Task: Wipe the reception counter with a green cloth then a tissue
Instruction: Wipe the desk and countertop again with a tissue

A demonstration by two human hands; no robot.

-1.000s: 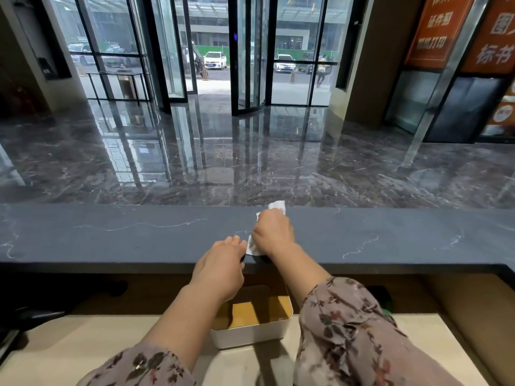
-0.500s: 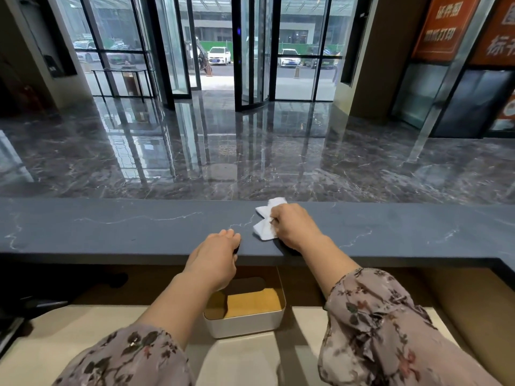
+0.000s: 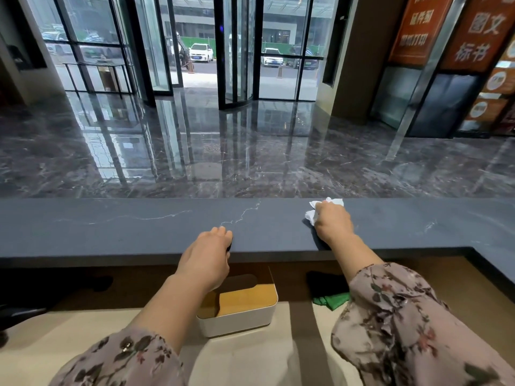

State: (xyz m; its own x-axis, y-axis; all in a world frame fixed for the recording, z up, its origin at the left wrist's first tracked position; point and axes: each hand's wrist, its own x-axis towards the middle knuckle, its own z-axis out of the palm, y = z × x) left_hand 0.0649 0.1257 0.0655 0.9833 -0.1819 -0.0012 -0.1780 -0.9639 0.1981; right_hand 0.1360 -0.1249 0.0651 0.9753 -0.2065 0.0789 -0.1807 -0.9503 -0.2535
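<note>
The dark grey reception counter [image 3: 125,227] runs across the view from left to right. My right hand [image 3: 333,221] presses a crumpled white tissue [image 3: 313,211] onto the counter, right of centre, near its far edge. My left hand [image 3: 207,259] rests on the counter's near edge, fingers curled over the lip and holding nothing. A green cloth [image 3: 331,300] lies on the lower beige desk, partly hidden behind my right sleeve.
A white tissue box [image 3: 239,313] with a wooden lid stands on the beige desk [image 3: 50,335] below the counter, between my arms. The counter turns toward me at the far right [image 3: 496,260]. Beyond it lies a glossy marble lobby floor and glass doors.
My right hand has slid the tissue to the right along the counter, toward the far edge. My left hand has stayed on the near edge.
</note>
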